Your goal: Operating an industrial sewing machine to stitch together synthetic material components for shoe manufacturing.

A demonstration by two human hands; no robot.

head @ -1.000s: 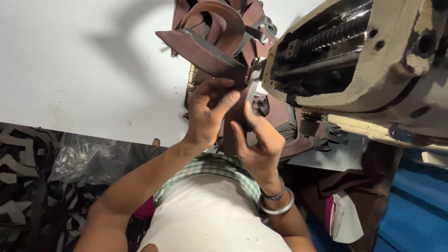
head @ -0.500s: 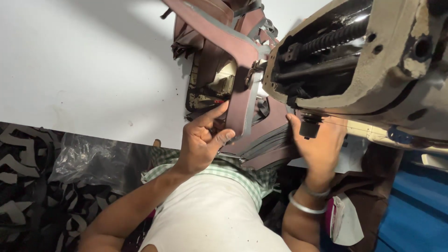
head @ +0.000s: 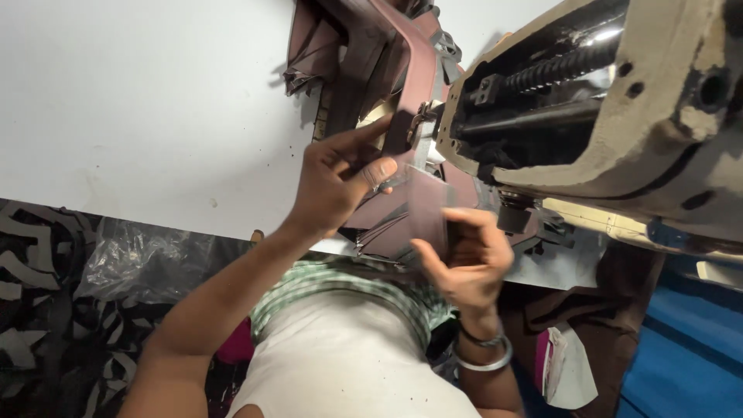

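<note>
Currently two hands are in view, both on one workpiece. The left hand [head: 337,182] pinches the maroon leather-like strap assembly [head: 387,101] between thumb and forefinger, the remaining fingers curled against its underside. The right hand [head: 464,259] is cupped from below, thumb and fingers closed on the lower flat panel of the same assembly, just beside the machine's needle area.

Counted items: one strap assembly, one beige industrial sewing machine head [head: 619,101], one white work surface [head: 139,108], two wrist bangles [head: 484,352] on the right forearm — one dark and thin, one silver and thicker.

The strap assembly consists of several stiff maroon bands and flat panels joined together. The upper bands rise away from the hands and fan out toward the top edge of the view; a small metal fitting sits on one band near the machine. The lower part is a flat, lighter-toned panel lying between the two hands. The assembly rests above the white surface, touching the front of the machine head.

The machine head shows a dark recess with a threaded rod inside its beige casing.

Below the surface's edge lie a crumpled clear plastic sheet [head: 131,259] and black cut-out scraps [head: 31,255]. A blue panel [head: 689,356] occupies the lower corner on the right-hand side.
</note>
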